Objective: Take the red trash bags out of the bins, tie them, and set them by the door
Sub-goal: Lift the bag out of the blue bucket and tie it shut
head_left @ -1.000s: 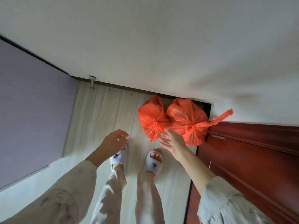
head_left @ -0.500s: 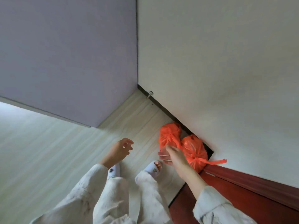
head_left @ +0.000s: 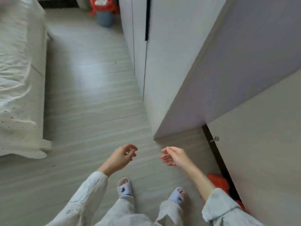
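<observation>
A tied red trash bag [head_left: 219,181] lies on the floor at the lower right against the wall, mostly hidden behind my right forearm. Far ahead at the top stands a grey-blue bin [head_left: 105,18] lined with another red bag [head_left: 104,4], with white trash inside. My left hand [head_left: 121,156] hangs empty in mid-air, fingers loosely curled. My right hand [head_left: 173,155] is also empty, its fingers relaxed and nearly straight. Both hands are well apart from any bag.
A bed with white bedding [head_left: 17,79] fills the left side. A white wardrobe [head_left: 162,54] and a lilac panel [head_left: 244,66] stand on the right, with a doorstop [head_left: 215,139] on the wall. Light wood floor [head_left: 91,95] runs between them to the bin.
My right hand has let go of the red bags and lifted away. The view has turned from the corner by the door toward the room, bringing the bed and far bin into sight.
</observation>
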The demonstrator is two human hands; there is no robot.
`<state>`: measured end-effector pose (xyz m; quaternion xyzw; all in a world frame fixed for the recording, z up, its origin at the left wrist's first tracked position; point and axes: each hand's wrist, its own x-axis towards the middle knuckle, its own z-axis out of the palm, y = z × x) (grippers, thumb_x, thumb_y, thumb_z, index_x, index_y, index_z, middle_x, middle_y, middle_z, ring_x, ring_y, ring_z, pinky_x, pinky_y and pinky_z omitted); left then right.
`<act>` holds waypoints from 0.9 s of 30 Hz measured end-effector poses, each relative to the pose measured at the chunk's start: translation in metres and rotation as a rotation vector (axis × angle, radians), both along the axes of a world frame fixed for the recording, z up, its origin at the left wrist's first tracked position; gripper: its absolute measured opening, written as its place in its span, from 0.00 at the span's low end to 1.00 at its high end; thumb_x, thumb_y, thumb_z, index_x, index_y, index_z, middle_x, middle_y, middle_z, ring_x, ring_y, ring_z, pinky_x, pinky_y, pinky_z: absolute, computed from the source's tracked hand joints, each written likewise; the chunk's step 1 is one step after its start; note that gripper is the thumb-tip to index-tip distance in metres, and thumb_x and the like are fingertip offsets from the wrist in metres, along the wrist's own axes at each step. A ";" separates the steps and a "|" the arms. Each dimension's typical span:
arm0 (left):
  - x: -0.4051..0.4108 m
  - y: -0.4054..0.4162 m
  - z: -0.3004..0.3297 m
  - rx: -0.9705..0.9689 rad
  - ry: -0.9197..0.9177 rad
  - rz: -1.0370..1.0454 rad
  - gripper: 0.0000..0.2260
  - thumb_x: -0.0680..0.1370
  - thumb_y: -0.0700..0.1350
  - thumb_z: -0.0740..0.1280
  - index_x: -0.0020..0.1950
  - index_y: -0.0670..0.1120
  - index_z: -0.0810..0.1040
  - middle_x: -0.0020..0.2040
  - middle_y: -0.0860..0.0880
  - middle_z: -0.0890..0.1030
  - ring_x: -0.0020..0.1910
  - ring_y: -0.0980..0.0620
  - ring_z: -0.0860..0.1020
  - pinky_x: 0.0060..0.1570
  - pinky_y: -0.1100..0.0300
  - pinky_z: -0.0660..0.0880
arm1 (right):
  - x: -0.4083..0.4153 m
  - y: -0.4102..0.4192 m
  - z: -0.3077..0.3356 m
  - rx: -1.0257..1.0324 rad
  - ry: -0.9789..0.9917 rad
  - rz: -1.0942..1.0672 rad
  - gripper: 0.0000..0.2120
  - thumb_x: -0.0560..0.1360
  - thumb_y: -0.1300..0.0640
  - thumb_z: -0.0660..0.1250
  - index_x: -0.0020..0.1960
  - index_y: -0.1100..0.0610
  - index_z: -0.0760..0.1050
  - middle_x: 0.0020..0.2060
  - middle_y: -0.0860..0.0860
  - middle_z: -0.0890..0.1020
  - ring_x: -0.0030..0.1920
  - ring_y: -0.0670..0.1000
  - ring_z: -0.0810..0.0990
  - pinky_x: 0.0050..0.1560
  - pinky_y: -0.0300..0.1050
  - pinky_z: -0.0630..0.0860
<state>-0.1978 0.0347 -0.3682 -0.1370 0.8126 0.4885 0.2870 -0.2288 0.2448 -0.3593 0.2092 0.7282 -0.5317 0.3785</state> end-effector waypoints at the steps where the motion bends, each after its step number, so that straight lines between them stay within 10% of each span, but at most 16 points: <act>1: -0.005 -0.027 0.005 -0.004 0.016 0.054 0.09 0.79 0.40 0.57 0.54 0.42 0.76 0.44 0.46 0.79 0.35 0.55 0.76 0.30 0.74 0.70 | -0.011 -0.028 0.005 -0.019 0.015 0.033 0.11 0.81 0.58 0.52 0.47 0.58 0.72 0.33 0.51 0.78 0.22 0.38 0.76 0.33 0.36 0.70; 27: -0.415 -0.418 0.076 0.023 0.185 0.537 0.08 0.79 0.41 0.57 0.51 0.47 0.75 0.45 0.48 0.80 0.41 0.50 0.78 0.41 0.61 0.72 | -0.508 -0.445 0.073 -0.223 0.261 0.264 0.14 0.81 0.55 0.54 0.49 0.59 0.76 0.38 0.52 0.82 0.38 0.49 0.80 0.41 0.41 0.75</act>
